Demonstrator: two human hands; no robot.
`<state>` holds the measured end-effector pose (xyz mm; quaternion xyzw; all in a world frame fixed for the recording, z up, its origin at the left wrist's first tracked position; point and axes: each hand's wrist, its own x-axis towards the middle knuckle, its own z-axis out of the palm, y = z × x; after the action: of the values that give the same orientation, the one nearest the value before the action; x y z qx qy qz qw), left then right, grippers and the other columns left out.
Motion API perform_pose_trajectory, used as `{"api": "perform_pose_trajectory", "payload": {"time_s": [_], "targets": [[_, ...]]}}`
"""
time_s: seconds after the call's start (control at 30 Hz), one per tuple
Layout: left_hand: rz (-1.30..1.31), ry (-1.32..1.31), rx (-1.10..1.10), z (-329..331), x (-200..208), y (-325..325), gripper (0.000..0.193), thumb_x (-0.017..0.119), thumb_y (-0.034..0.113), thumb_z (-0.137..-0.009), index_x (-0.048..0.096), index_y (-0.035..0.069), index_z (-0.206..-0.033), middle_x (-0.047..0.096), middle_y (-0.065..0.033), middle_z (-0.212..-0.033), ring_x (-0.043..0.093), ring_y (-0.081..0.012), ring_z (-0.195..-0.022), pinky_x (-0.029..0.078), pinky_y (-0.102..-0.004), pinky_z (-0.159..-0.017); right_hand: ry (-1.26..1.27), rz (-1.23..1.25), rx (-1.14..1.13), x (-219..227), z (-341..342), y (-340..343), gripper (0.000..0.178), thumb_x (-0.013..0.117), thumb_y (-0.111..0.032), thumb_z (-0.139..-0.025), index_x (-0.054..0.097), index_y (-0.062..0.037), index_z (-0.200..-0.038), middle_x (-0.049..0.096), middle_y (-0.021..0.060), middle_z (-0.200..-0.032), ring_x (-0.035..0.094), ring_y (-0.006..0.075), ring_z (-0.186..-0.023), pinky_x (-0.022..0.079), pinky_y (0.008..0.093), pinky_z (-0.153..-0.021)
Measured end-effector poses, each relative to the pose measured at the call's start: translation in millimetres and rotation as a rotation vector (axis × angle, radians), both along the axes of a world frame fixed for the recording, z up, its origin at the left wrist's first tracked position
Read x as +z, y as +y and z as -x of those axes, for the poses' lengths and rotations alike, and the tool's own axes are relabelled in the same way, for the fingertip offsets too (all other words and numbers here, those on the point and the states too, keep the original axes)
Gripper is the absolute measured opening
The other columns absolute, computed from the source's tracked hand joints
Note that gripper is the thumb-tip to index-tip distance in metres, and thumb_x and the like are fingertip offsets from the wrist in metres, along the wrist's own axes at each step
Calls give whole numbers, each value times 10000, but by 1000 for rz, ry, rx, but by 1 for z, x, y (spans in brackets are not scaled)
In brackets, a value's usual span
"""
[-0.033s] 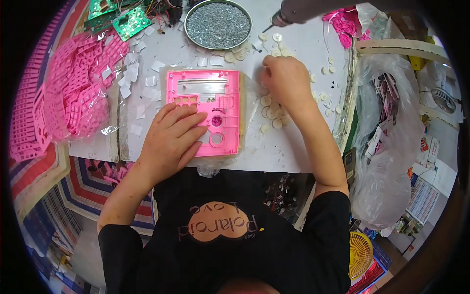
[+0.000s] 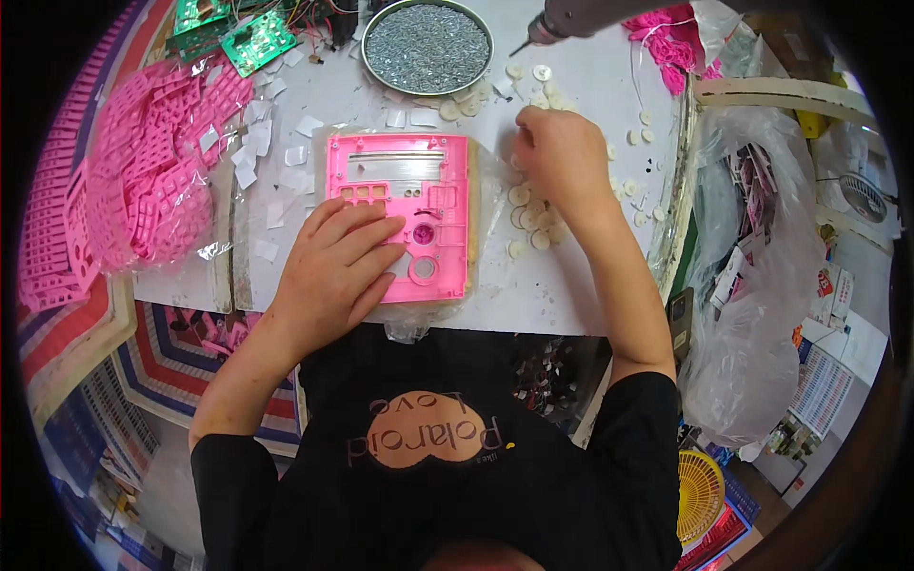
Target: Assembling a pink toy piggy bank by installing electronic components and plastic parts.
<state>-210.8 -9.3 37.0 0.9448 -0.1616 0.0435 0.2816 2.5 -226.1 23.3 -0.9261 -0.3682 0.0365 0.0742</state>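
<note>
A pink plastic casing (image 2: 449, 205) lies on a wrapped pad on the white table in front of me. My left hand (image 2: 333, 271) rests over its lower left part, fingers stretched out and lying on the plastic. To the right of the casing, my right hand (image 2: 569, 167) is closed just above a scatter of pale round discs (image 2: 529, 217). Its thumb and forefinger are curled together; what they hold, if anything, is hidden.
A round tin (image 2: 428, 94) of small screws (image 2: 427, 48) stands beyond the casing. An electric screwdriver (image 2: 576, 19) hangs at top right. Bagged pink parts (image 2: 157, 181) and green circuit boards (image 2: 257, 43) lie left, beside white paper pieces (image 2: 255, 141). A clear plastic bag (image 2: 752, 333) hangs right.
The view has shifted very slightly. Both hands and the casing otherwise stay as they were.
</note>
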Motion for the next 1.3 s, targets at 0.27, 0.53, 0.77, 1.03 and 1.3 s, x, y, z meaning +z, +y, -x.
{"api": "perform_pose_trajectory", "payload": {"time_s": [0.27, 0.53, 0.77, 1.03, 1.3], "targets": [[27, 13, 17, 1, -4, 0, 311, 705, 123, -758, 669, 71, -1062, 625, -83, -1248, 533, -303, -1212, 357, -507, -1085, 257, -715, 122, 5, 99, 11, 139, 734, -88, -786, 701, -65, -919, 714, 109, -978, 667, 298, -849, 534, 373, -716], [77, -10, 37, 3, -8, 0, 292, 701, 125, -767, 670, 67, -1052, 623, -78, -1245, 526, -297, -1210, 350, -510, -1089, 66, -559, 122, -8, 115, 23, 128, 762, -71, -718, 664, -49, -798, 624, 133, -1242, 490, 387, -1130, 442, 444, -931], [112, -20, 42, 4, -10, 1, 290, 703, 115, -758, 667, 63, -1042, 623, -77, -1245, 532, -293, -1192, 362, -507, -1079, 56, -485, 201, 0, 109, 28, 145, 748, -57, -690, 652, -7, -787, 610, 143, -1245, 490, 403, -1127, 445, 463, -928], [104, -16, 39, 4, -9, 3, 301, 706, 113, -749, 665, 57, -1042, 621, -78, -1247, 536, -289, -1191, 374, -506, -1069, 28, -316, 160, 14, 111, 42, 159, 724, -48, -678, 655, 16, -806, 594, 134, -1171, 468, 417, -1164, 435, 518, -905], [144, 0, -20, -13, 4, 12, 266, 700, 126, -784, 663, 47, -1035, 632, -108, -1165, 574, -324, -1118, 444, -467, -990, 72, -325, 195, 12, 105, 42, 167, 745, -37, -648, 608, -19, -743, 621, 123, -1155, 475, 415, -1142, 439, 466, -936]]}}
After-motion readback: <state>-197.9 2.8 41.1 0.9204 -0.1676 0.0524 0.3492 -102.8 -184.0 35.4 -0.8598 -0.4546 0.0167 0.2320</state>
